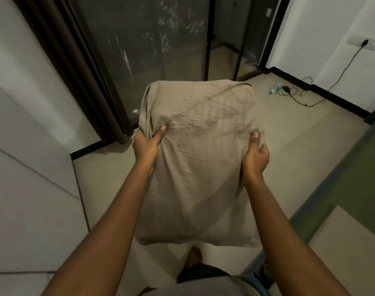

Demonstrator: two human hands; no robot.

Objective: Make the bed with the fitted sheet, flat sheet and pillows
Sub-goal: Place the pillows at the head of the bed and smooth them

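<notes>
Pillow held up in both hands

The left hand (147, 146) and right hand (255, 155) clamp the beige pillow (199, 159) at its side edges, thumbs on top; it hangs between them above the floor (278, 133), glass door (144, 50) beyond.

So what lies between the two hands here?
In the head view, only the taupe pillow spans between the left hand and right hand; both grip its sides.

A taupe striped pillow (198, 159) is held above the floor (289, 150), gripped at its sides by the left hand (147, 145) and right hand (256, 160).
</notes>
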